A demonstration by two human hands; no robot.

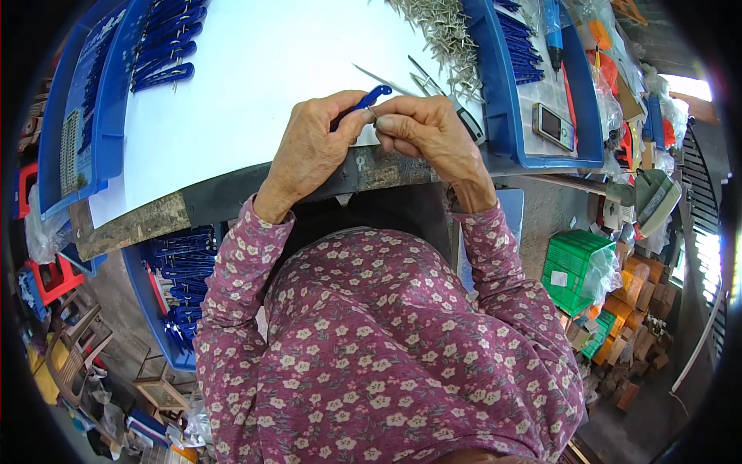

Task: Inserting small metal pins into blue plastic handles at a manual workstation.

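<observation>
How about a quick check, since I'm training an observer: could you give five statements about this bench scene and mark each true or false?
1. The left hand holds a blue piece. True.
2. The silver device with a screen lies in the left tray. False: it lies in the right tray.
3. Small metal pieces are heaped on the far right of the white work surface. True.
4. The green crate stands on the person's left. False: it stands on the right.
5. Both sleeves are floral. True.
</observation>
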